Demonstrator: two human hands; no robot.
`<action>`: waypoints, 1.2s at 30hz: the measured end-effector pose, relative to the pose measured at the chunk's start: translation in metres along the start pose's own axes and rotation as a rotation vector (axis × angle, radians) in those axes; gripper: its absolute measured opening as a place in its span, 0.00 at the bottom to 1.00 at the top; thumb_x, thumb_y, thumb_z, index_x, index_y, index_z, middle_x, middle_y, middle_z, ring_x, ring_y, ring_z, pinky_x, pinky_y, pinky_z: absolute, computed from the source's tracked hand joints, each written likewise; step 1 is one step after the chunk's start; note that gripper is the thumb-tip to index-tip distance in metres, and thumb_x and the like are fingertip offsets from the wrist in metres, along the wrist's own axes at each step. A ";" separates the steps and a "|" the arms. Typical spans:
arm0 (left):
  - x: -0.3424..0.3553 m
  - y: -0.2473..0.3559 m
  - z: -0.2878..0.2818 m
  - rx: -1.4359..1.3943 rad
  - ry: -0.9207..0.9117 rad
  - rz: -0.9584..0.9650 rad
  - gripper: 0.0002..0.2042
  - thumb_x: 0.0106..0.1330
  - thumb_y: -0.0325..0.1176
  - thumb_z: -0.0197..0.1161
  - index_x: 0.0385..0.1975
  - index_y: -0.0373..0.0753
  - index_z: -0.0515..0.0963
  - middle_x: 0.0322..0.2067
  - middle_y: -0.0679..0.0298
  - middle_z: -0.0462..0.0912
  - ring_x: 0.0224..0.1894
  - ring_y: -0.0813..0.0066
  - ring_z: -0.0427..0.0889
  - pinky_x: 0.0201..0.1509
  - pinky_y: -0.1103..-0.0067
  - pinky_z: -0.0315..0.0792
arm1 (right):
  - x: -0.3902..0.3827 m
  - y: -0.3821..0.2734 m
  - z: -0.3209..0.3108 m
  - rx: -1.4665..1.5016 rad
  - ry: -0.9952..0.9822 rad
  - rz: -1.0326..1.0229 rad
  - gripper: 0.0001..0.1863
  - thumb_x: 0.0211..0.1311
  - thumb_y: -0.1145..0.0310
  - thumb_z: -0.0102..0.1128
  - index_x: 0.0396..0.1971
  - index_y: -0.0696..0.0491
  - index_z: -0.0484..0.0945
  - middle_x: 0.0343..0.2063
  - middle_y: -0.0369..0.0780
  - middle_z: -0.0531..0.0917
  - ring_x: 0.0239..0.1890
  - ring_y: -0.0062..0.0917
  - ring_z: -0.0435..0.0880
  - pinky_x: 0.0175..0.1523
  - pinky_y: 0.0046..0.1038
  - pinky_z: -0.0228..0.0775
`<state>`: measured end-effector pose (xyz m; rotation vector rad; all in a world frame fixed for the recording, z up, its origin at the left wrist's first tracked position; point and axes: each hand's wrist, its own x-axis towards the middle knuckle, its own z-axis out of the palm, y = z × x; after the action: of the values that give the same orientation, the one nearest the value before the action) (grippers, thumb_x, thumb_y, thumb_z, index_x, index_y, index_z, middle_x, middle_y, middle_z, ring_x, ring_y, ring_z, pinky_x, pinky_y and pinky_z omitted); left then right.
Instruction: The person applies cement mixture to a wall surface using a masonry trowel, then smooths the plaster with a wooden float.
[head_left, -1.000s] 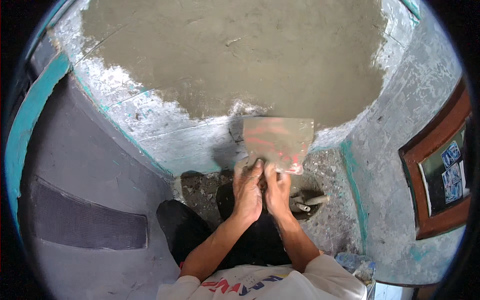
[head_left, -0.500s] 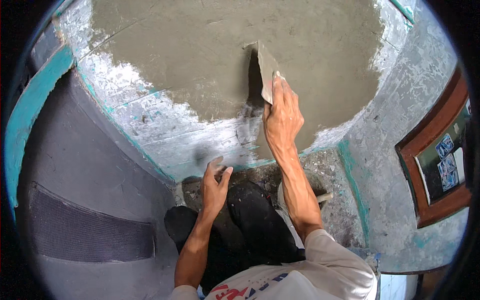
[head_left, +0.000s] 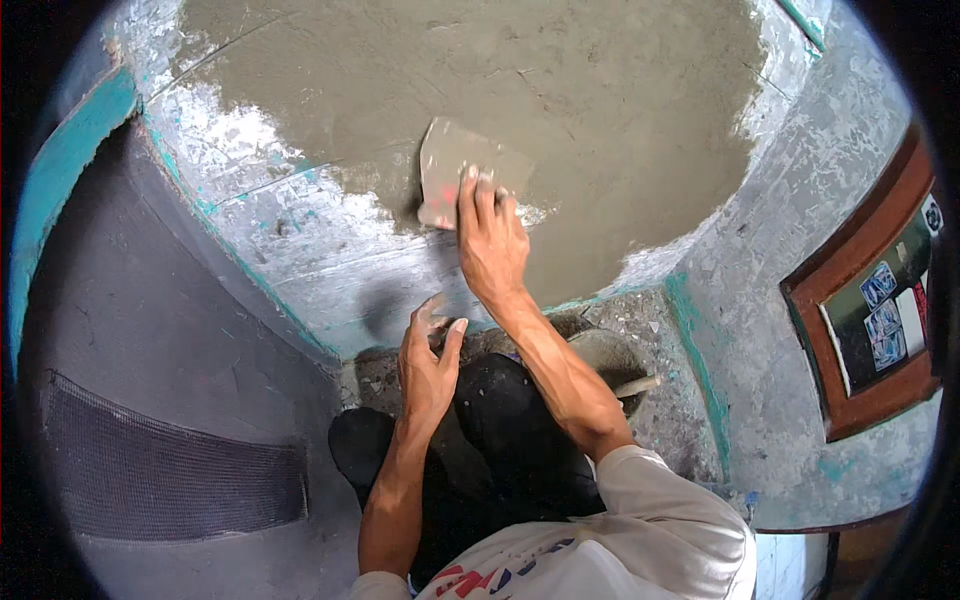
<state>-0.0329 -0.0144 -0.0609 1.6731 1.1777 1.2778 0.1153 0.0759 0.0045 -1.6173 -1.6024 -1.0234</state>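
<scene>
Reaching forward, right hand with fingers clamped on scraper, left hand half-curled, fingers apart

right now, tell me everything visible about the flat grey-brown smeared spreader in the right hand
The thin, flat, roughly four-sided spreader is smeared grey-brown, with reddish patches near its lower left; its material is unclear. It slants against the grey-brown, plaster-like coating, near that coating's lower edge. The right hand holds it, partly covering its face.

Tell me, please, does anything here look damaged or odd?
Yes: the right-side wall looks blotchy, perhaps from wear, and the floor looks dirty and speckled. The scraper in the right hand seems ordinary.
</scene>
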 end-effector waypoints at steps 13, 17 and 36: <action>0.001 -0.004 -0.008 0.051 0.023 -0.015 0.22 0.77 0.35 0.67 0.67 0.38 0.75 0.48 0.50 0.86 0.51 0.59 0.86 0.54 0.66 0.78 | 0.038 0.113 -0.016 -0.281 0.117 -0.139 0.32 0.64 0.72 0.61 0.70 0.58 0.74 0.60 0.40 0.81 0.53 0.32 0.82 0.42 0.28 0.77; 0.003 -0.004 -0.006 0.039 0.004 -0.052 0.22 0.77 0.35 0.67 0.67 0.38 0.75 0.47 0.50 0.86 0.50 0.60 0.86 0.54 0.66 0.78 | -0.028 0.077 -0.013 -0.172 -0.017 -0.225 0.36 0.63 0.71 0.62 0.74 0.58 0.70 0.60 0.43 0.81 0.54 0.36 0.82 0.44 0.29 0.79; 0.004 -0.006 -0.010 0.109 0.032 -0.005 0.23 0.77 0.36 0.66 0.67 0.36 0.74 0.48 0.46 0.86 0.51 0.52 0.86 0.58 0.62 0.77 | -0.009 0.055 -0.054 0.024 -0.081 -0.178 0.32 0.65 0.70 0.64 0.70 0.59 0.73 0.54 0.43 0.84 0.42 0.32 0.83 0.36 0.28 0.82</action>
<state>-0.0438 -0.0086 -0.0628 1.7323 1.2901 1.2614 0.1657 0.0219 0.0280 -1.5386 -1.8324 -1.0351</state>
